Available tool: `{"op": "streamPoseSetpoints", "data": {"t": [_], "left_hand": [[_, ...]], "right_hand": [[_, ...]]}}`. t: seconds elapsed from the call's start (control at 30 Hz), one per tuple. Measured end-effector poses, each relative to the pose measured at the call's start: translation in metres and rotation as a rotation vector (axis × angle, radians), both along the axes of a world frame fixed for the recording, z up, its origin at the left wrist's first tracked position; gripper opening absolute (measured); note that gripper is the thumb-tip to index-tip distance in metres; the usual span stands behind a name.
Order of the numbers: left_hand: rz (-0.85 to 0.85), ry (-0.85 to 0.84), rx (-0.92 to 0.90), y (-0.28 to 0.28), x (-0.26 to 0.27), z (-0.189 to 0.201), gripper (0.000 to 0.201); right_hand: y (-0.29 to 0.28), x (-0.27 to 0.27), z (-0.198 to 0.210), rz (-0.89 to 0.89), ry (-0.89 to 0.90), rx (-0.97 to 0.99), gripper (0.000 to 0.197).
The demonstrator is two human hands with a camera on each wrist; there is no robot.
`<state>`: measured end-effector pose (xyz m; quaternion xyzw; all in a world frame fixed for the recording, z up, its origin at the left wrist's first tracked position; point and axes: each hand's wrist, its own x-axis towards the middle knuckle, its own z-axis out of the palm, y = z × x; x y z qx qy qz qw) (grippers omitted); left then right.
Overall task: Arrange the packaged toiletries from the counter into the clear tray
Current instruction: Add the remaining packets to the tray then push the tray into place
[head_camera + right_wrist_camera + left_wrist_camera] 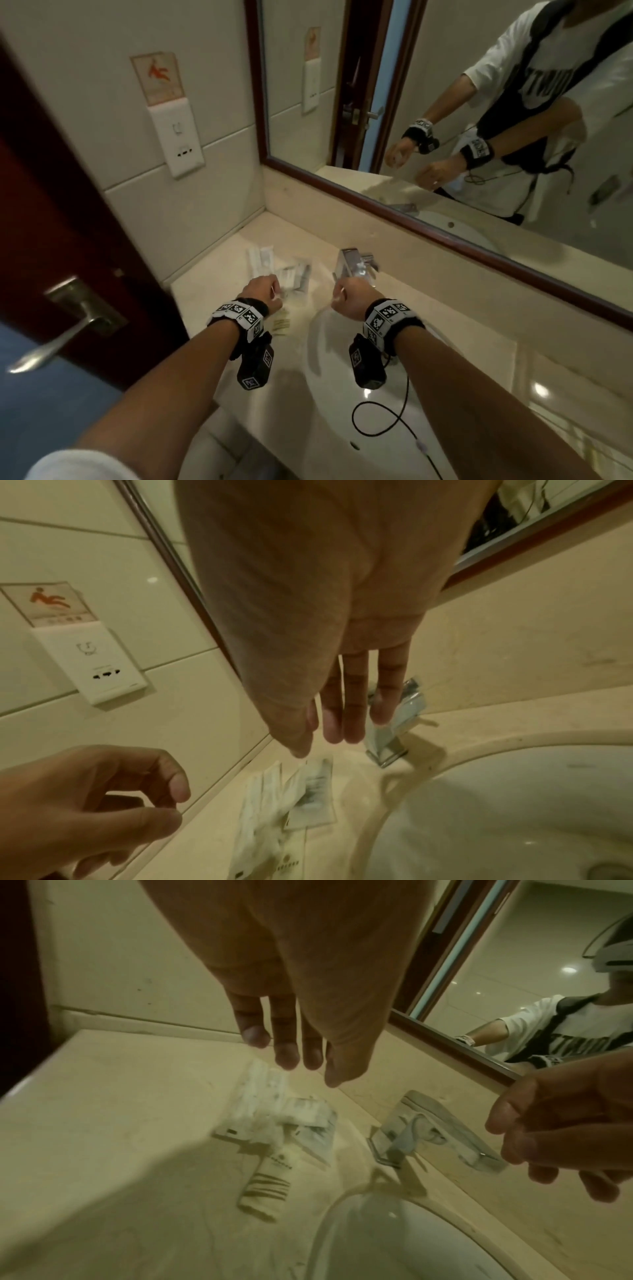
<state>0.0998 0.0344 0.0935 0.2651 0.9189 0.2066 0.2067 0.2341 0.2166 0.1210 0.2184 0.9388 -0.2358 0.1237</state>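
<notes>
Both hands hang above the worktop (219, 270), holding nothing. The left hand (262, 291) has loosely curled fingers over the sachets (274, 1118), and a small tube (268, 1183) lies at their 6 o'clock. The right hand (352, 296), fingers relaxed, hovers near the tap (397, 723). The clear tray (441, 1131) lies by the mirror (479, 120), at 3 o'clock from the sachets.

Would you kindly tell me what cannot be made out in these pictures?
- Packet labels: motion-blurred in all views.
- Clear tray: its contents cannot be read through blur in the left wrist view; in the head view the right hand partly covers it.
- Striped tube text: blurred.
- Left hand fingers: hidden behind its back in the head view.
</notes>
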Motion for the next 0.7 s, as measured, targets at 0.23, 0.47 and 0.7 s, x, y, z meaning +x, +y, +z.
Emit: {"op": "streamPoseSetpoints", "data": {"t": [0.23,0.47,0.7], "left_hand": [[0.046,-0.028,-0.047,-0.039,-0.035,-0.029,0.017],[0.030,-0.057,-0.096,-0.050,-0.064,-0.055,0.018],[0.001,-0.065,-0.091,-0.045,-0.089,-0.072,0.018]], "right_hand": [[-0.029,-0.042,-0.029,0.046,-0.053,-0.041,0.025],[-0.044,-0.076,-0.068,0.045,-0.112,-0.044,0.026],[-0.042,-0.101,-0.097,-0.036,-0.073,-0.006,0.033]]}}
